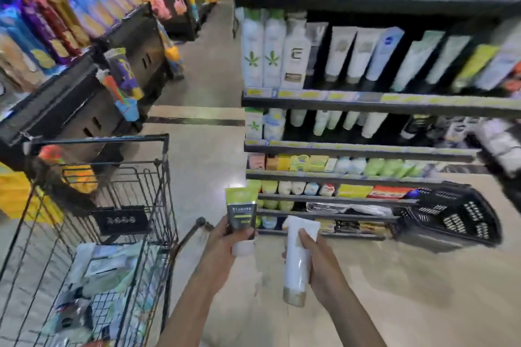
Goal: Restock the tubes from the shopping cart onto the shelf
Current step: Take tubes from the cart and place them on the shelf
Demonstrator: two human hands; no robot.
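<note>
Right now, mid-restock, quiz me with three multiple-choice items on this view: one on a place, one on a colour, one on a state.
1. Where is the shopping cart relative to the person?
A. at their left
B. at their right
C. behind the shelf

2. What colours is the tube in the left hand?
A. red and blue
B. green and dark with a white cap
C. all orange

3. What is the right hand doing?
A. hanging idle
B. pushing the cart
C. gripping a white tube

Key: 1 A, the cart stands left of both arms; 2 B, green top, dark body, white cap; 3 C, fingers curl round the white tube.
</note>
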